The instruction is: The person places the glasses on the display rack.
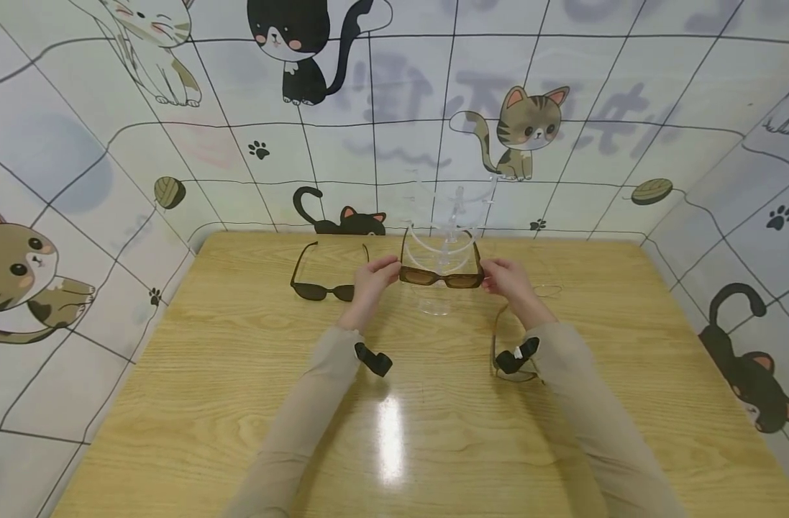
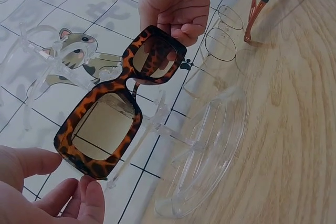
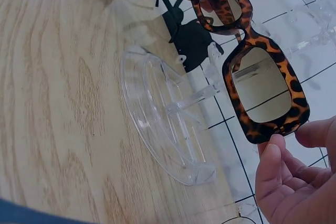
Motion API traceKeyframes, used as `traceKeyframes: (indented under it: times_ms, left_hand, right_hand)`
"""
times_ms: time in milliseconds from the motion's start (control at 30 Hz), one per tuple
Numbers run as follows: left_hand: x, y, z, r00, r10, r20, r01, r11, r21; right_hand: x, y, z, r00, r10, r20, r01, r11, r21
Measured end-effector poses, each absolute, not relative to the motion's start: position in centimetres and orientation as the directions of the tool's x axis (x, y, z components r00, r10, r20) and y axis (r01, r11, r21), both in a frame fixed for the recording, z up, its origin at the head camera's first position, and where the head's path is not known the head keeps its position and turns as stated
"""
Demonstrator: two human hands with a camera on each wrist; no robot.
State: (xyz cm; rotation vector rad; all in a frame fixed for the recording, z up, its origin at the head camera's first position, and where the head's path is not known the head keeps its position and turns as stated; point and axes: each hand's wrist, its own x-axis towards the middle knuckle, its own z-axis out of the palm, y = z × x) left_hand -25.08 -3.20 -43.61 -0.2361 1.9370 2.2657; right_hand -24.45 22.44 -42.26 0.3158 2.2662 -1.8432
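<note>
Left hand (image 1: 375, 278) and right hand (image 1: 508, 278) pinch tortoiseshell sunglasses (image 1: 438, 278) at opposite ends, likely for level control, no smudging; clear stand (image 1: 457, 205) just beyond hands.

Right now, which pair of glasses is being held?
The tortoiseshell sunglasses, pinched by the left hand and right hand; the other pairs lie on the table.

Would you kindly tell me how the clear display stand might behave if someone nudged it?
The clear display stand looks like thin plastic, so it is probably light and stiff. Its slender stem rises above a low base, so a high push may tip it. The glossy table might let it slide.
</note>
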Motion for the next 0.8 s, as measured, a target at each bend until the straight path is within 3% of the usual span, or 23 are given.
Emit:
traceKeyframes:
  times_ms: [200,800]
  left_hand:
    - [-25.7,-2.5,-43.9,-0.981,-0.049,-0.188,-0.178,-0.157,0.971]
    - [-26.6,-1.7,-45.0,-0.964,-0.118,-0.240,-0.215,-0.195,0.957]
  right_hand:
    - [-25.1,22.0,-42.5,-0.954,0.066,-0.291,0.298,0.150,-0.943]
    - [-25.7,21.9,-43.7,-0.951,0.082,-0.297,0.306,0.148,-0.940]
